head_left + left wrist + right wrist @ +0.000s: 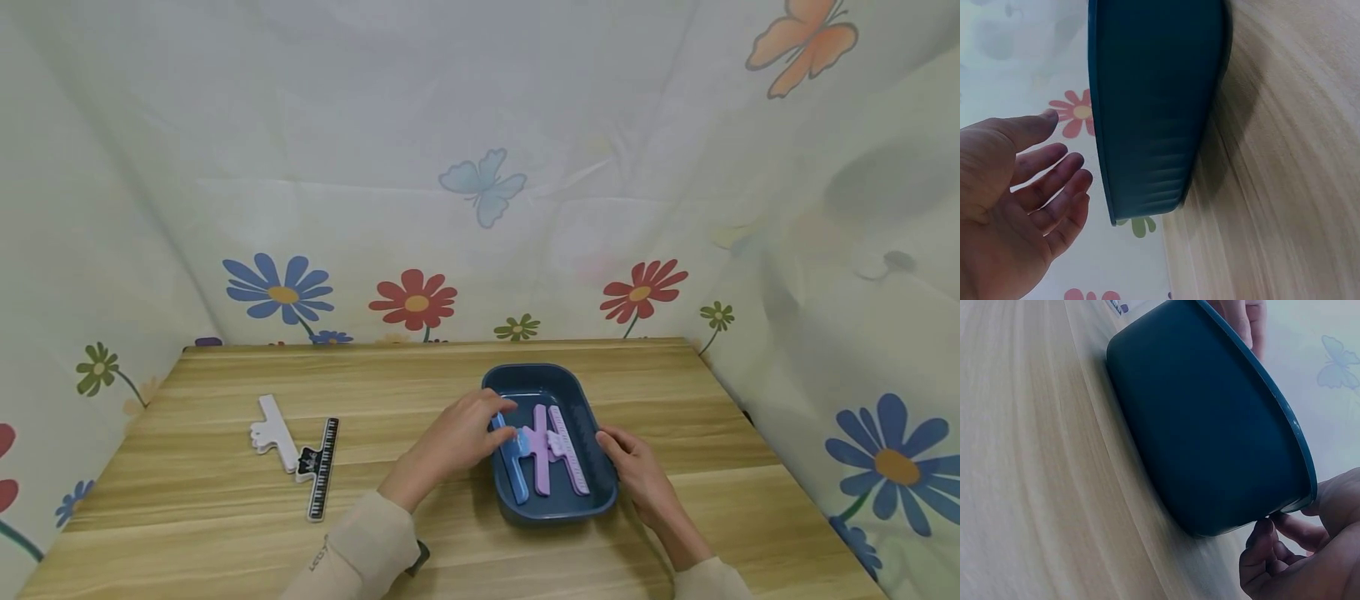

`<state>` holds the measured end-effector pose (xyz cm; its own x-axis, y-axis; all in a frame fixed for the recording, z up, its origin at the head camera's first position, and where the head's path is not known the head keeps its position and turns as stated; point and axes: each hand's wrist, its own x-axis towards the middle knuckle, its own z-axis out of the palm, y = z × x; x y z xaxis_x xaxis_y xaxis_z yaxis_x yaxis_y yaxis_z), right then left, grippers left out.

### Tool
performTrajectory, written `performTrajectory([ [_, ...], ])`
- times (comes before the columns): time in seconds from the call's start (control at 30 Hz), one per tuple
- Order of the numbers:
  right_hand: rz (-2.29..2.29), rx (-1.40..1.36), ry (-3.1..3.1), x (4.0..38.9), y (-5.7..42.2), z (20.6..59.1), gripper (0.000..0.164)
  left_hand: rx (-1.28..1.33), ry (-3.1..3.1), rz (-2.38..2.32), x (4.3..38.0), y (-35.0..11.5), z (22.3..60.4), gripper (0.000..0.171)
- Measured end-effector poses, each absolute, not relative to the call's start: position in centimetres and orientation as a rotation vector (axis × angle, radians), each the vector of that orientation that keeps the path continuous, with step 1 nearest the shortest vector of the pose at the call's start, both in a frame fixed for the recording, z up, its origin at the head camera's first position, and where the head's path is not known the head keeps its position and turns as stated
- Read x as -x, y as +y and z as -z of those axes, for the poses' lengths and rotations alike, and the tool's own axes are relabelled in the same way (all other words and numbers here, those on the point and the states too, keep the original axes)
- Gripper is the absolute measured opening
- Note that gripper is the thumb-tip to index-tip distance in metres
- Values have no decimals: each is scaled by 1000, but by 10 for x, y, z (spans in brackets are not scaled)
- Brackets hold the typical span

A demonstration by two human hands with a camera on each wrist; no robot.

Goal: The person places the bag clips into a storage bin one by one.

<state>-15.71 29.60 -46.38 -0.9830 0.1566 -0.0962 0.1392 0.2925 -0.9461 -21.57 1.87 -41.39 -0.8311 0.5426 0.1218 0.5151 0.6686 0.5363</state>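
Here's my left hand [468, 429], fingers loosely parted and holding nothing, at the left rim of the blue tub [553, 510], near the blue clip [517, 471] inside. My right hand [637, 471] pinches the opposite rim — and there's the danger! If that pinch tugs upward, the tub could tip, sliding the blue clip into the purple clip [542, 467] and lilac clip [573, 468]; a careless left wrist could knock the rim, too.
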Motion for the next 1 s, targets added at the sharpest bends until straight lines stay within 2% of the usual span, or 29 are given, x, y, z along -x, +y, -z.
performTrajectory([
  [0.43,-1860,284,-2495,156,296,464,45,-921,2824,-1016,217,20,385,46],
  [1.0,-1858,289,-2490,156,295,463,46,-1050,2840,-1114,222,21,320,50],
])
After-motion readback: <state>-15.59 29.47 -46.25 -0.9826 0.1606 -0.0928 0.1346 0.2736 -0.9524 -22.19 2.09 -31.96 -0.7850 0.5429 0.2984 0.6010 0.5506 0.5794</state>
